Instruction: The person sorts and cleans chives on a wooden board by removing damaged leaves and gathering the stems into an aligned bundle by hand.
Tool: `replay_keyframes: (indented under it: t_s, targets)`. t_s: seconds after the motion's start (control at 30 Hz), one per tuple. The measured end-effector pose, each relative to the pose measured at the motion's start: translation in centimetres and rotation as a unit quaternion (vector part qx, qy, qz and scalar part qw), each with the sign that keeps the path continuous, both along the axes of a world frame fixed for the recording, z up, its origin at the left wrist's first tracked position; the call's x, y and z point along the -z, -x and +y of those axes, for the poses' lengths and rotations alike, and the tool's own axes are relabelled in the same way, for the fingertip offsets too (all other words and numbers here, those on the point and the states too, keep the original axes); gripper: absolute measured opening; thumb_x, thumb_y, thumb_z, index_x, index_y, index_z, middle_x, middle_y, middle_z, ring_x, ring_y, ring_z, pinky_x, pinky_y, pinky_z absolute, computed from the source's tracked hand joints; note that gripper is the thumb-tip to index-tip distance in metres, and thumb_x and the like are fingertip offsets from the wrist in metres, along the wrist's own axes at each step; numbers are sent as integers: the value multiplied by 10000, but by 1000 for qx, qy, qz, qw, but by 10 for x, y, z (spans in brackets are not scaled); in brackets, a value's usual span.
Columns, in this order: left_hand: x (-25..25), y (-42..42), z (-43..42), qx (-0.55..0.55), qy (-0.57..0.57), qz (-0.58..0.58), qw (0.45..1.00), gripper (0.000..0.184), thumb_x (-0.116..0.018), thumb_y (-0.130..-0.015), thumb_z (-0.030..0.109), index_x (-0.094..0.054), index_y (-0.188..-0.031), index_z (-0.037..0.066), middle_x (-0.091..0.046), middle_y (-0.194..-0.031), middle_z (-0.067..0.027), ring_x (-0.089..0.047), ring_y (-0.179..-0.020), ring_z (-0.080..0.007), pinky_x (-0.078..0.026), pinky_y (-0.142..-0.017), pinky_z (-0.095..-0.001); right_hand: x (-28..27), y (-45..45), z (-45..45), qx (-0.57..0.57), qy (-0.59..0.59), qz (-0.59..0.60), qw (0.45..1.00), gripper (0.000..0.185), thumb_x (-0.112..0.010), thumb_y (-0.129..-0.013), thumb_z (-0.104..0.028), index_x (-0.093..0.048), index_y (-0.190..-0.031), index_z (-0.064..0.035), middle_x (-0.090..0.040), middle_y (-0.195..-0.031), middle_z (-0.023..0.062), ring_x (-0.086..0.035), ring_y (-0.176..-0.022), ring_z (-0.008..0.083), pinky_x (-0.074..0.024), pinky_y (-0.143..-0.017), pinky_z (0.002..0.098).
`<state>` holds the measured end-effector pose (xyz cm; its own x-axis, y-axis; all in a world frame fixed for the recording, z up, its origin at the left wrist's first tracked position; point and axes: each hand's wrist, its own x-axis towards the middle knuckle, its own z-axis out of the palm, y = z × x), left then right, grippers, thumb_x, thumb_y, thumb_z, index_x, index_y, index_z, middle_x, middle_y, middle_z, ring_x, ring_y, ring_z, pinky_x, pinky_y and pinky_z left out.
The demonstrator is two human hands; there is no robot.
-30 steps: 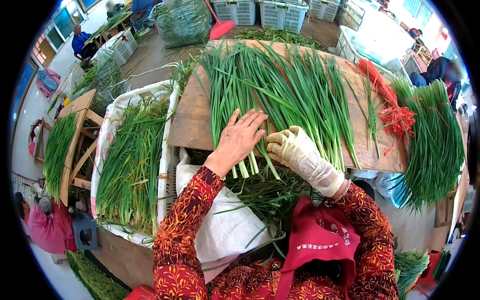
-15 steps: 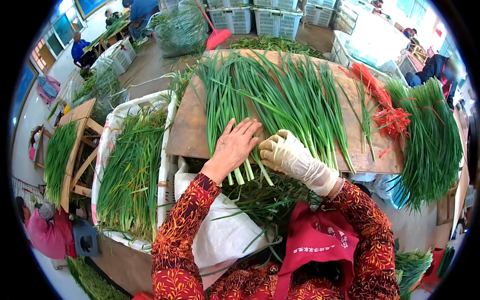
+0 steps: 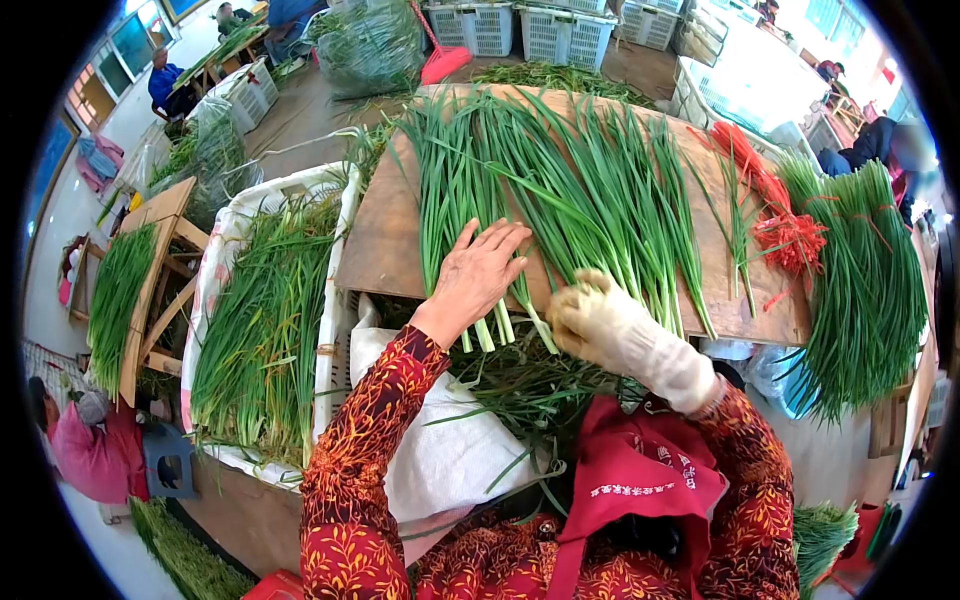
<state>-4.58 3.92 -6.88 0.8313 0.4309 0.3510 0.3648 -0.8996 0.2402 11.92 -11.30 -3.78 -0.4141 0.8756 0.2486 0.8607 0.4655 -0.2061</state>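
Long green garlic chives (image 3: 600, 200) lie in loose bunches across a wooden board (image 3: 375, 240), their pale stem ends toward me. My left hand (image 3: 475, 268), bare, rests flat on the left bunch near its stems, fingers stretched out. Just right of it, my right hand (image 3: 605, 325) wears a cream glove. Its fingers are curled together beside a stem end that sticks out past the board's front edge. Whatever is in them, if anything, is hidden. Red ties (image 3: 790, 240) lie at the board's right, beside a big tied bundle of chives (image 3: 865, 290).
A white crate (image 3: 345, 215) full of chives stands at the left, with a white sack (image 3: 440, 460) below the board. Loose greens (image 3: 530, 385) lie under the front edge. Stacked crates (image 3: 565, 40) and a red dustpan (image 3: 445, 63) are behind. Other people sit farther back.
My right hand has drawn slightly right, away from the left hand, its fingers still curled. My left hand stays on the chives. The whole view has shifted a little.
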Motion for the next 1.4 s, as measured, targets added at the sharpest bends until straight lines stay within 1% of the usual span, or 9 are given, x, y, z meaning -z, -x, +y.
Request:
replay_keyframes:
  t_s: [0.07, 0.17, 0.2, 0.27, 0.33, 0.4, 0.63, 1.27, 1.4]
  targets:
    - [1, 1, 1, 3, -1, -3, 1000, 375, -467, -959, 272, -456, -1296, 108, -517, -1316, -77, -431, -1279, -233, -256, -1106, -438, -33, 5, -37, -5, 226, 216, 950, 127, -604, -870, -197, -655, -901, -85, -658, -816, 62, -643, -783, 200, -504, -782, 327]
    - [1, 0, 1, 7, -3, -4, 1000, 367, -467, -959, 272, -466, -1290, 112, -524, -1309, -74, -433, -1277, -235, -256, -1106, -437, -94, 19, -62, -43, 729, 266, 630, 151, -618, -906, -194, -655, -971, -62, -639, -782, -10, -611, -749, 109, -491, -686, 261]
    - [1, 0, 1, 2, -2, -1, 1000, 362, -466, -960, 268, -470, -1288, 115, -524, -1309, -71, -433, -1277, -233, -259, -1105, -437, -91, 24, -71, -125, 565, 327, 747, 163, -616, -909, -202, -655, -994, -68, -643, -807, 5, -611, -720, 121, -496, -659, 274]
    - [-2, -1, -1, -1, 0, 8, 1000, 351, -465, -960, 260, -478, -1283, 122, -526, -1308, -67, -432, -1278, -231, -263, -1103, -436, -84, 32, -55, -28, 392, 343, 853, 268, -617, -893, -322, -628, -969, -65, -647, -775, 75, -636, -673, 209, -505, -610, 349]
    - [0, -2, 0, 2, -9, 12, 1000, 339, -457, -962, 253, -489, -1274, 124, -526, -1309, -63, -433, -1277, -226, -268, -1100, -436, -72, 43, -17, 124, 166, 139, 968, 297, -636, -858, -368, -633, -973, -94, -652, -819, 91, -651, -706, 267, -501, -577, 390]
    - [2, -1, 4, 6, -24, 19, 1000, 324, -437, -968, 243, -505, -1260, 122, -528, -1307, -58, -436, -1274, -217, -275, -1096, -433, -19, 41, 15, 177, 14, 0, 984, 288, -623, -842, -345, -619, -1015, -115, -617, -817, 108, -635, -707, 308, -503, -576, 388]
    - [-2, 0, 8, 25, -15, 19, 999, 305, -468, -946, 182, -513, -1240, 116, -522, -1301, -44, -421, -1281, -211, -268, -1089, -442, 21, 41, 26, 192, -84, -84, 974, 194, -653, -810, -237, -640, -949, -102, -582, -786, 92, -601, -615, 279, -468, -505, 388]
    - [-2, 0, 6, 6, -40, 55, 998, 338, -444, -959, 218, -482, -1285, 134, -491, -1347, -24, -401, -1303, -200, -248, -1102, -462, -5, 30, -8, 145, 119, 68, 980, 183, -597, -842, -240, -651, -865, -67, -635, -769, 146, -643, -671, 323, -515, -599, 403]
    - [-1, 0, 7, 7, -32, 56, 998, 342, -437, -962, 219, -480, -1292, 137, -486, -1354, -22, -397, -1307, -197, -252, -1101, -464, -64, 23, -64, -43, 543, 300, 783, 268, -618, -888, -303, -650, -1042, -85, -644, -949, 72, -622, -887, 195, -493, -768, 327]
